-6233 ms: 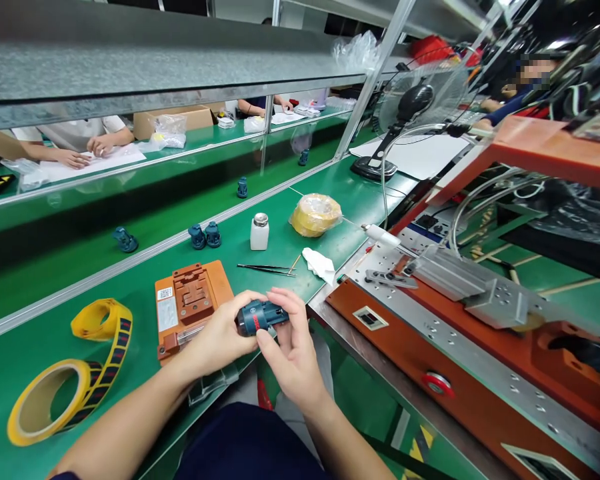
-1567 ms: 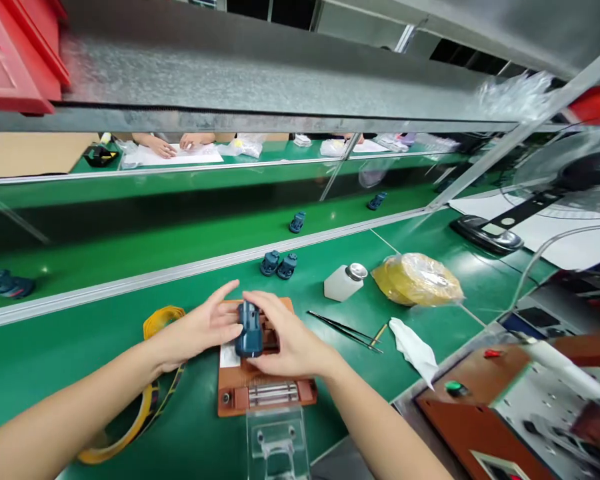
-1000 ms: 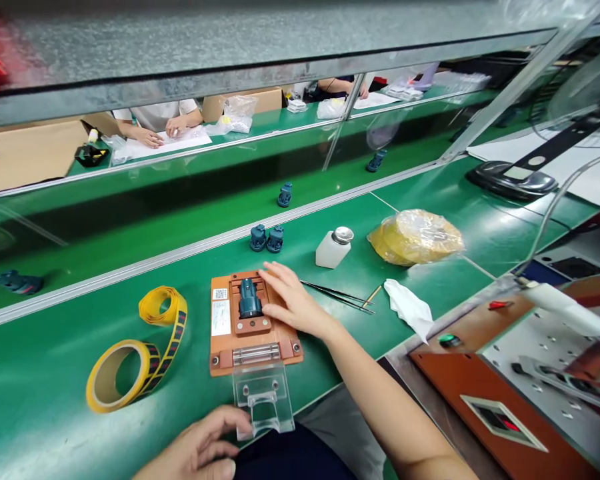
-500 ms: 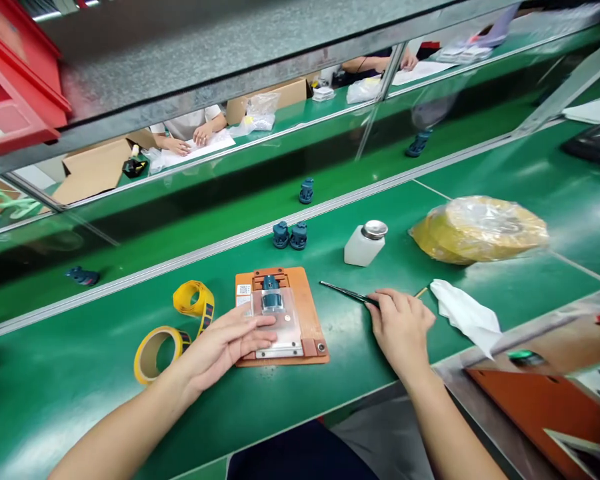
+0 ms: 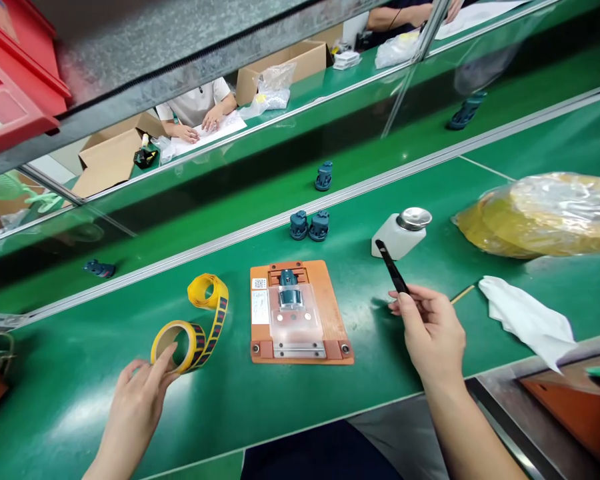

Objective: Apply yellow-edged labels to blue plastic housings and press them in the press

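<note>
We have the black tweezers [image 5: 391,268] pinched in our right hand [image 5: 430,337], thumb and fingers closed on the lower shank with the tips pointing up and away, just beside the white dispensing bottle [image 5: 400,235]. They look light and stiff but slim, so we judge the shank the place to hold them, well back from the fine tips. Our left hand [image 5: 135,417] is loosely open, fingers curved, its fingertips at the edge of the yellow tape roll [image 5: 173,347]; we cannot tell whether they have hold of it. The roll lies flat on the green mat [image 5: 80,400], its patterned tail looping up into a soft curl. It should weigh little, and we would take it by the firm roll, not the floppy, probably sticky tail. Between our hands sits the orange fixture plate [image 5: 300,313], its clear acrylic cover [image 5: 294,320] over a blue part [image 5: 289,288].
</note>
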`<state>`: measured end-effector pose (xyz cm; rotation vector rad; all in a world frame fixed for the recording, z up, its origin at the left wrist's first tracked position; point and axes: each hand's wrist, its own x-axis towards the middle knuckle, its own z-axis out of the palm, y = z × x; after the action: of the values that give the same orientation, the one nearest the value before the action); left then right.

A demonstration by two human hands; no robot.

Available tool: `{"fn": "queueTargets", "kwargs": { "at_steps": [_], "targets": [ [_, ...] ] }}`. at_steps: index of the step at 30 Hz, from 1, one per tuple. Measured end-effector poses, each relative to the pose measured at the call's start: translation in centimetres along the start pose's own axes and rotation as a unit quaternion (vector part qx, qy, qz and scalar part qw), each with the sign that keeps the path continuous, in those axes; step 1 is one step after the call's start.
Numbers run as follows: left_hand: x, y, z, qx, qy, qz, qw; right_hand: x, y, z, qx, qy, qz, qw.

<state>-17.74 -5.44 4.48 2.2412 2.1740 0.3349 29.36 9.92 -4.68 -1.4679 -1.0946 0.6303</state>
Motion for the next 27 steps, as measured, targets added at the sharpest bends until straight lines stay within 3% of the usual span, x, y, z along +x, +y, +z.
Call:
{"fn": "queueTargets", "kwargs": {
  "at_steps": [4, 9, 14, 21, 24, 27],
  "targets": [
    [2.0, 1.9, 1.1, -0.017, -0.005, 0.013, 1.0, -0.2, 0.4, -0.1, -0.014, -0.013, -0.013, 1.0],
    [9.2, 3.8, 1.6, 0.057, 0.038, 0.028, 0.997, -0.6, 0.6, -1.0, -0.003, 0.01, 0.013, 1.0],
    [15.6, 5.0, 2.4, 0.044, -0.011, 0.017, 0.999, -0.6, 0.4, -1.1, 0.009, 0.021, 0.016, 1.0],
    [21.7, 5.6, 2.9, -0.036, -0.094, -0.034, 0.994, -0.4, 0.0, -0.8, 0.04, 0.024, 0.016, 0.999],
    [23.1, 5.3, 3.0, -0.1, -0.113, -0.074, 0.986, 0.2, -1.3, -0.6, 0.14, 0.025, 0.068, 0.988],
    [22.9, 4.7, 2.8, -0.204, -0.114, -0.105, 0.967, 1.0, -3.1, -0.4, 0.304, -0.018, 0.15, 0.941]
  ]
}}
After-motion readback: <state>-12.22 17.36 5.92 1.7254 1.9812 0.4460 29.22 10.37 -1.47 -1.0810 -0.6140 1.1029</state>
